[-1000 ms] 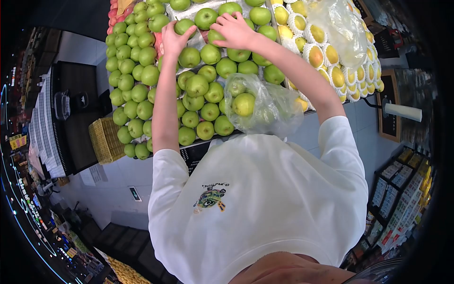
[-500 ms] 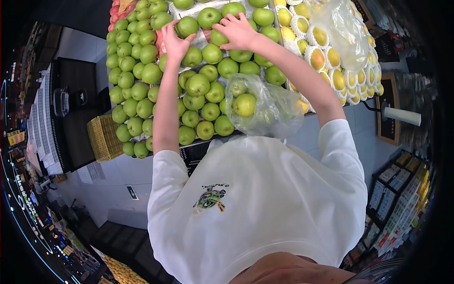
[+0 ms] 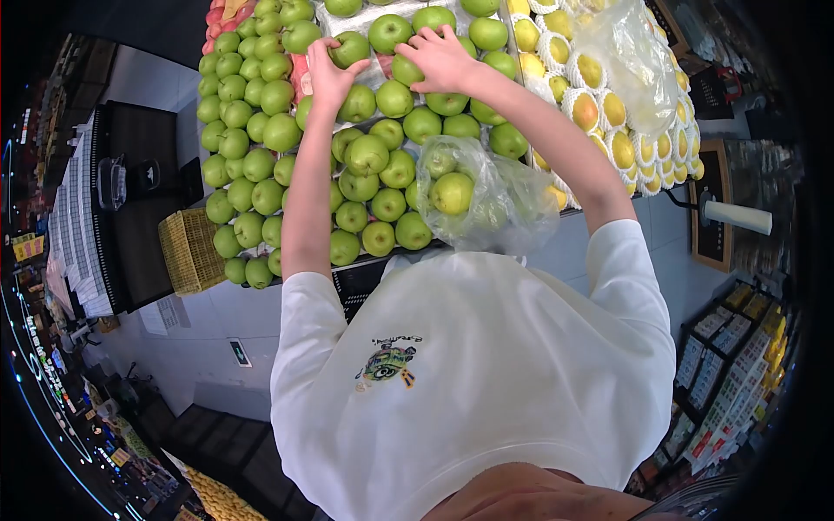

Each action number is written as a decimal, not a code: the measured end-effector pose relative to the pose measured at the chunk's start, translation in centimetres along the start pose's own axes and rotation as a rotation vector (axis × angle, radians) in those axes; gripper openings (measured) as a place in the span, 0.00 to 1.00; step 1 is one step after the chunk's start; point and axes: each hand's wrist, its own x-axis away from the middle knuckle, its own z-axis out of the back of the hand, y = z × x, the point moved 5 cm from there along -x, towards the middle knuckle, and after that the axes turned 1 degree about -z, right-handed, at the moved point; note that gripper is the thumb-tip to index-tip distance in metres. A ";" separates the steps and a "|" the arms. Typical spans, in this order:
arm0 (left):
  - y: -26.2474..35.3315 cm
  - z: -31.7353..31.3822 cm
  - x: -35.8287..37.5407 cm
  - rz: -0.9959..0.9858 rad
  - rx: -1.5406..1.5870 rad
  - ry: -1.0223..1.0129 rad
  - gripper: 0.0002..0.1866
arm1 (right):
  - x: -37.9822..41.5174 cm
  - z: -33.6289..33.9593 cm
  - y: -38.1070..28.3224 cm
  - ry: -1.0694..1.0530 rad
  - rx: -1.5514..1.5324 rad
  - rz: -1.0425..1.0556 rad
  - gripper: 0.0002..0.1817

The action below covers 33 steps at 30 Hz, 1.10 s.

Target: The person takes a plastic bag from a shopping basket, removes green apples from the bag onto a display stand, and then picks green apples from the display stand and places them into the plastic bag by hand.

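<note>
My left hand (image 3: 332,76) is at the far part of a heap of green apples. Its thumb and fingers curve around the left and near sides of one green apple (image 3: 351,49). To the right, my right hand (image 3: 441,62) has its thumb and fingers bent around another green apple (image 3: 405,70), partly hidden by the hand. Its other fingertips are close to an apple (image 3: 434,17) behind. Between the two hands sits one more apple (image 3: 389,33). White and pink liner sheets show around the fruit. A clear plastic bag (image 3: 512,195) with green apples in it lies at the near right of the heap.
Yellow pears in white foam nets (image 3: 622,148) fill the right side, with an empty-looking clear bag (image 3: 630,69) on them. More green apples (image 3: 248,182) are stacked at left. A wicker basket (image 3: 191,252) stands beside the display. A shelf of packaged goods (image 3: 725,365) is at lower right.
The whole view has shifted slightly to the right. Both hands keep almost the same places on their apples.
</note>
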 end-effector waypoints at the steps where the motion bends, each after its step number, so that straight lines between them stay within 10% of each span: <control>1: -0.1 -0.2 -0.2 0.015 0.027 -0.003 0.42 | 0.0 0.0 0.0 -0.002 0.009 0.007 0.44; 17: -3.1 6.0 2.7 0.409 0.665 0.210 0.35 | -0.9 0.3 1.8 -0.058 -0.194 -0.032 0.45; 25: 0.8 6.8 4.2 0.401 0.728 0.150 0.24 | -1.1 0.7 4.0 0.018 -0.349 -0.014 0.45; 33: 9.2 1.6 3.7 0.086 0.426 -0.240 0.39 | -1.2 1.6 5.1 0.059 -0.427 0.017 0.47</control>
